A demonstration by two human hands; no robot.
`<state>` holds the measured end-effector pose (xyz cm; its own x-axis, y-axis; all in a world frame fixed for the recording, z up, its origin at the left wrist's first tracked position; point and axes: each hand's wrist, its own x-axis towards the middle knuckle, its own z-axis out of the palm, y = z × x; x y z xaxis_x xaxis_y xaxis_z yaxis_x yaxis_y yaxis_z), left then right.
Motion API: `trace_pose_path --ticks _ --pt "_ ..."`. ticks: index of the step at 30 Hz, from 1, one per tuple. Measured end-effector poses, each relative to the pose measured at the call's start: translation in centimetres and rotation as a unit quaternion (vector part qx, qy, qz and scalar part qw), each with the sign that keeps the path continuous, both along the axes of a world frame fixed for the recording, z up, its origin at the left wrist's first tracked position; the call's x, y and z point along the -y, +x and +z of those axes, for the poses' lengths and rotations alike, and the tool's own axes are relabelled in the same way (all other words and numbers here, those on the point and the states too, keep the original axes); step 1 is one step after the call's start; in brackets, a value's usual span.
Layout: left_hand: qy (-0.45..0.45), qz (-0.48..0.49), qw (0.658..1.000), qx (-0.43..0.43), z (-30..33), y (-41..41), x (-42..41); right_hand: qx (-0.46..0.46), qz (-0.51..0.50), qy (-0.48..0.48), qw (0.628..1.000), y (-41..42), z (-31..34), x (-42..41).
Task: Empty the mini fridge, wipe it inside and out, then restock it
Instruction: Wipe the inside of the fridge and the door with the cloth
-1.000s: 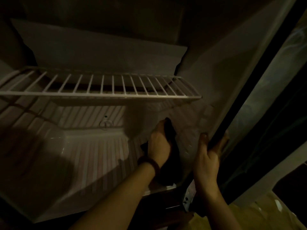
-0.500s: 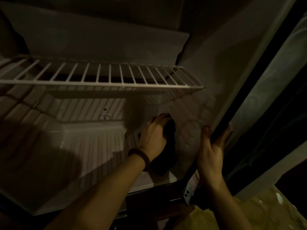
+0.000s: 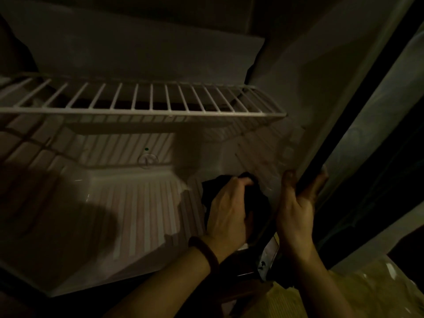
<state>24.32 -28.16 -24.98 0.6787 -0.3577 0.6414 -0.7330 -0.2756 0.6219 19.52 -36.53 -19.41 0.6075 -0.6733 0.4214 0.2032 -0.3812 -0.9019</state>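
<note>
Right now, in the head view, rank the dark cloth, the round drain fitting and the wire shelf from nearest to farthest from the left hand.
1. Dark cloth, gripped in the left hand.
2. Round drain fitting, on the back wall, up-left.
3. Wire shelf, overhead.

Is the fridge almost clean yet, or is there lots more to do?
Emptying looks done: the wire shelf and fridge floor hold nothing. Wiping is going on: the left hand grips a dark cloth at the right wall's foot, while the right hand holds the door edge. Putting the food back is still to come.
</note>
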Motion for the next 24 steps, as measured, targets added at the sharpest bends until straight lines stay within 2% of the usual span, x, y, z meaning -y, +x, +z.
trace_pose_path --ticks 1,4,7,11,14,17,19,24 --pt "0.008 0.015 1.000 -0.002 0.3 0.6 0.2 0.002 -0.003 -0.002 1.000 0.0 0.0 -0.1" --pt "0.021 0.081 0.992 -0.097 2.2 3.9 0.8 -0.013 -0.008 -0.002 1.000 0.0 -0.1 0.0" --pt "0.000 0.089 0.989 -0.120 3.6 6.7 1.2 -0.027 0.000 -0.002 1.000 0.0 -0.3 0.1" --pt "0.017 0.083 0.991 -0.107 2.8 4.4 0.8 -0.004 -0.026 -0.028 0.999 0.2 -0.2 0.0" --pt "-0.017 0.033 0.999 -0.016 1.1 0.5 0.4 -0.016 -0.023 -0.012 1.000 0.3 -0.4 0.1" --pt "-0.027 -0.011 1.000 0.003 -0.3 -2.3 0.4 -0.027 -0.014 -0.007 1.000 0.2 -0.4 0.2" --pt "-0.046 -0.002 0.999 0.015 -1.0 -2.7 0.8 -0.034 -0.008 0.013 0.999 0.0 -0.3 0.2" --pt "-0.105 0.074 0.990 -0.056 -0.8 -1.6 1.8 -0.027 -0.029 -0.015 0.999 0.2 -0.5 0.3"
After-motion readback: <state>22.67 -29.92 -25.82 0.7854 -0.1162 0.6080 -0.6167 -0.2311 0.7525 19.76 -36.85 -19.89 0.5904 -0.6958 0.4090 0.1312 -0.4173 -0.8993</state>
